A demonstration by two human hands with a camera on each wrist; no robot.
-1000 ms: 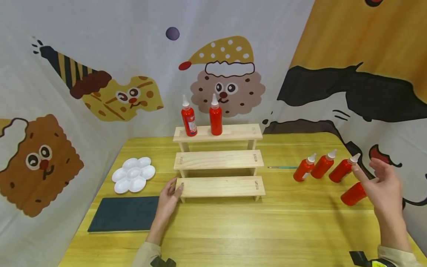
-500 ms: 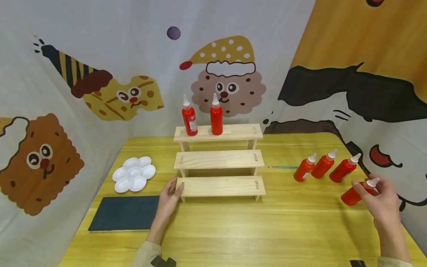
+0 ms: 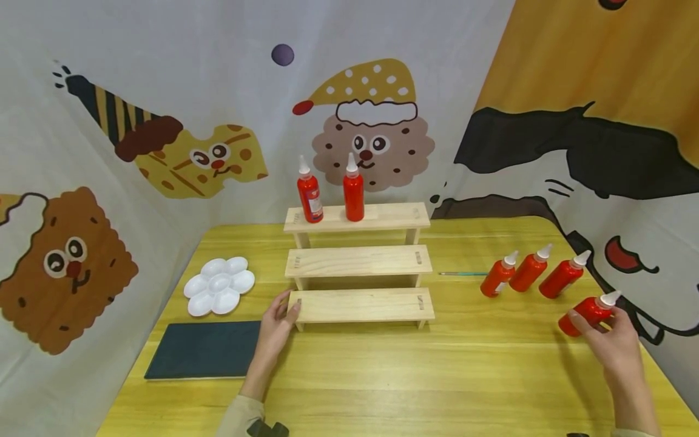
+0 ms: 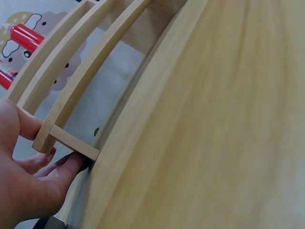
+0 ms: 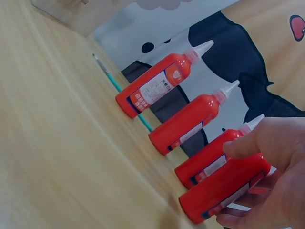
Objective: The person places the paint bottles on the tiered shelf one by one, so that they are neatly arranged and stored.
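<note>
My left hand (image 3: 277, 325) grips the left end of the lowest step of a three-tier wooden shelf (image 3: 360, 305), thumb on top and fingers round the end, as the left wrist view shows. My right hand (image 3: 616, 349) holds the nearest red paint bottle (image 3: 584, 314) with thumb and fingers on either side of its body. That bottle stands on the table, its white nozzle pointing up. Three more red bottles with white nozzles, among them a labelled bottle (image 5: 155, 86), stand in a row beyond it. Two red bottles, one a labelled bottle (image 3: 311, 197), stand upright on the top step.
A thin turquoise paintbrush (image 3: 464, 274) lies right of the shelf, behind the bottle row. On the left are a white flower-shaped palette (image 3: 218, 285) and a dark flat board (image 3: 204, 350). A printed cloth (image 3: 218, 36) hangs behind the wooden table (image 3: 437, 388).
My right hand has come down from above the nearest bottle and closed round its body. The left hand stays on the shelf end, and the bottles have not moved.
</note>
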